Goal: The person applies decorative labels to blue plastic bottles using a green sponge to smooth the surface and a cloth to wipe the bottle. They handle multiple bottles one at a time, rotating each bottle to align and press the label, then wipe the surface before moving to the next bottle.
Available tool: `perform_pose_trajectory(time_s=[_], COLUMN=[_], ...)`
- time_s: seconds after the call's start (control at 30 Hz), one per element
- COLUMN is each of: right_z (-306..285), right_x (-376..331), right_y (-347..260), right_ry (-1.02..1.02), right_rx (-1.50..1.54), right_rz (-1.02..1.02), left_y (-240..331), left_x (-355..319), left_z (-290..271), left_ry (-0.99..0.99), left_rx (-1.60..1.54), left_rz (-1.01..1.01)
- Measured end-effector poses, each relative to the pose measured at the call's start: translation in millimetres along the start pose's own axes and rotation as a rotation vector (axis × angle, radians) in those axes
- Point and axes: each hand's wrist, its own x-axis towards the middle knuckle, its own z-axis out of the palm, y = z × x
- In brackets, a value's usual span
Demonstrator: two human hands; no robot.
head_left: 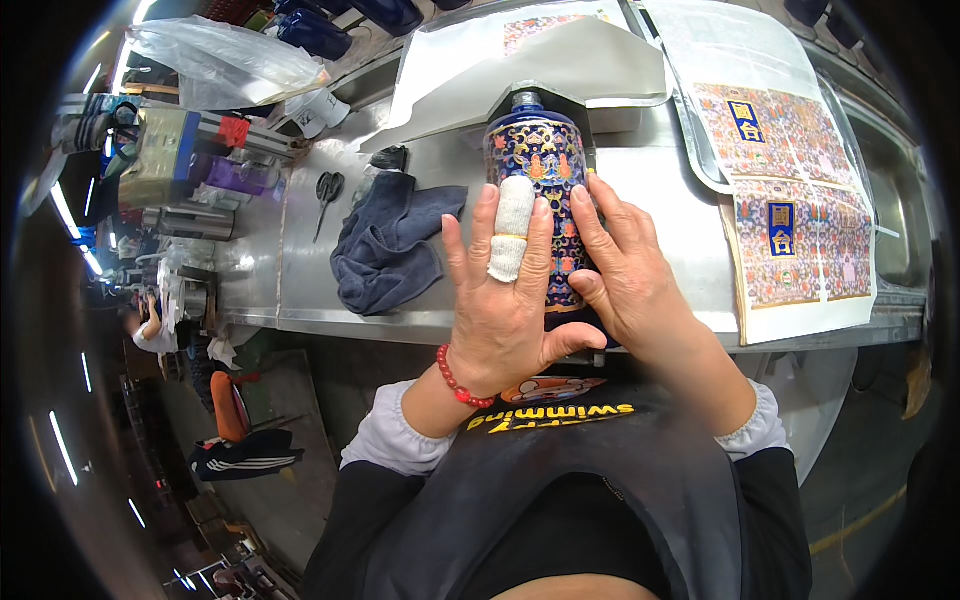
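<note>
A dark blue bottle [537, 150] with a colourful floral pattern lies on the metal worktop in front of me, its neck pointing away. My left hand [500, 310] rests flat on the bottle's left and middle part, fingers stretched out. One of its fingers wears a white fabric sleeve [512, 225] with a yellow band around it. Along the bottle's right side lies my right hand [635, 265], fingers extended and touching the patterned surface. Neither hand grips anything. The bottle's lower end is partly hidden by my hands.
Left of the bottle lies a crumpled dark blue cloth [390, 245], with black scissors [325, 198] farther left. Printed patterned sheets [800, 240] are stacked at the right. Behind the bottle are white sheets [450, 80] and a clear plastic bag [215, 60]. More blue bottles [312, 32] stand far back.
</note>
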Motion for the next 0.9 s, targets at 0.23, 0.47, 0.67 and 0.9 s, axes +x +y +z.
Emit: perform_pose_trajectory(time_s=[0.23, 0.47, 0.67, 0.9], right_z=[-2.4, -1.1, 0.9, -0.9], right_x=[0.3, -0.2, -0.5, 0.2], right_y=[-0.8, -0.1, 1.3, 1.8], right_ry=[-0.005, -0.004, 0.006, 0.036], right_rx=[0.025, 0.010, -0.015, 0.073], right_rz=[0.007, 0.009, -0.007, -0.017], left_y=[-4.7, -7.9, 3.6, -22.8], left_x=[2.8, 5.7, 17.0, 12.6], left_z=[-0.4, 0.3, -1.6, -2.9], left_ry=[0.000, 0.027, -0.051, 0.070], left_rx=[-0.099, -0.023, 0.076, -0.305], left_rz=[0.088, 0.009, 0.077, -0.149])
